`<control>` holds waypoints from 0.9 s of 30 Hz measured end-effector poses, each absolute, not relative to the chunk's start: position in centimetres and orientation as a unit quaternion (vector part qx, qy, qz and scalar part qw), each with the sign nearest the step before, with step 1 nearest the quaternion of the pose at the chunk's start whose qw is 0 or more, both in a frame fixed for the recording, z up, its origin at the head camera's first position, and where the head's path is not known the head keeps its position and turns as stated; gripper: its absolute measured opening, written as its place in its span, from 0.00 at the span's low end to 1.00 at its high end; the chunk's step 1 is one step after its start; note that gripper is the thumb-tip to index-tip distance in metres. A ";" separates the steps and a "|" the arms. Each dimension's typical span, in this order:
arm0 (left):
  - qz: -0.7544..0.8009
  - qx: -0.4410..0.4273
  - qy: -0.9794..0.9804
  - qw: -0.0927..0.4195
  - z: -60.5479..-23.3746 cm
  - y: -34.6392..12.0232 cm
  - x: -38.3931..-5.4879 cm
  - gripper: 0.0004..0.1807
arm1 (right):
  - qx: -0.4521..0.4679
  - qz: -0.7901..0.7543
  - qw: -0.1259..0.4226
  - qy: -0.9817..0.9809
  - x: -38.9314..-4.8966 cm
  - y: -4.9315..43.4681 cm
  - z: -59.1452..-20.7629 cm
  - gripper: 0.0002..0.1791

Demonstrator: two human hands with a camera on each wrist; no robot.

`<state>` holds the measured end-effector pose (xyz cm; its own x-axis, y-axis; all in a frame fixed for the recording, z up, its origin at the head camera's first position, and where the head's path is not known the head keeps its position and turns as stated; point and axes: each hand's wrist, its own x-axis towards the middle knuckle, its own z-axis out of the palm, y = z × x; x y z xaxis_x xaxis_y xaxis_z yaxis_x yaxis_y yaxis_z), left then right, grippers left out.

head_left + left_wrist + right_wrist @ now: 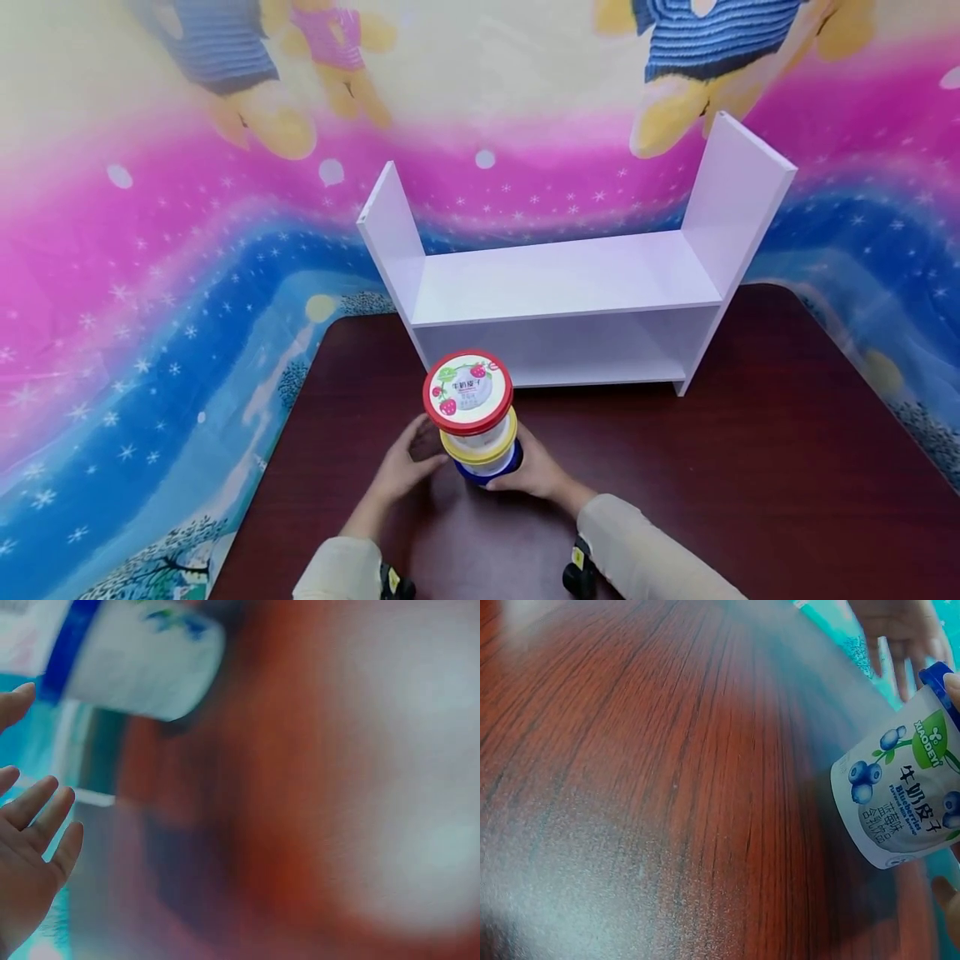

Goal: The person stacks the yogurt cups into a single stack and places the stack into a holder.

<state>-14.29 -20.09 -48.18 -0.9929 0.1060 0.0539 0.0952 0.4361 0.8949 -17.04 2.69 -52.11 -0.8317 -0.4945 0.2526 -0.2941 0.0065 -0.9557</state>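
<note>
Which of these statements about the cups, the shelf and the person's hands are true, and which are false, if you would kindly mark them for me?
1. The red-lidded cup sits on top of the yellow-lidded cup. True.
2. The blue-lidded cup is uppermost. False: it is lowest, beneath the yellow-lidded cup.
3. The right grip holds the blue-lidded cup. True.
4. The left grip is clenched round the red-lidded cup. False: it is open, beside the cups.
5. The cups stand inside the white shelf. False: they are in front of it, nearer the person.
6. The blue-lidded cup has blueberries printed on its side. True.
</note>
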 end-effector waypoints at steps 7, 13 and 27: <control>0.527 0.019 0.849 -0.047 -44.6 -22.6 -17.5 0.39 | -0.261 -0.647 0.095 0.710 -16.9 2.6 -52.0 0.49; 0.530 0.014 0.842 -0.097 -39.5 -23.4 -19.7 0.37 | -0.248 -0.654 0.104 0.707 -16.0 2.8 -50.0 0.48; 0.541 0.066 0.826 -0.145 -28.6 -22.0 -21.7 0.36 | -0.226 -0.644 0.123 0.721 -14.5 3.2 -49.2 0.44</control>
<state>-21.72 -21.99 -28.58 -0.9494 -0.0477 0.3103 0.2654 0.4062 0.8744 -14.52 3.19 -49.16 -0.8671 -0.4849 0.1139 -0.1677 0.0689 -0.9834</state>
